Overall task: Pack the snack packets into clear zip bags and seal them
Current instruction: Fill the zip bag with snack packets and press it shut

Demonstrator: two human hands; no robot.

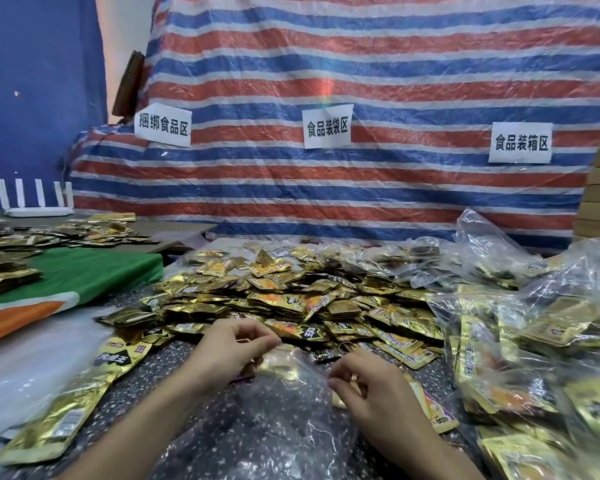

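A big heap of gold snack packets covers the speckled table ahead of me. A clear zip bag lies flat in front of me, its mouth toward the heap. My left hand pinches the left side of the bag's top edge. My right hand pinches the right side of that edge. Gold packets show through the plastic near the mouth, between my hands. Whether the zip is open or sealed cannot be made out.
Clear bags filled with packets pile up on the right. Loose gold packets lie at the near left. A green and orange cloth and more packets sit at the left. A striped tarp with paper signs hangs behind.
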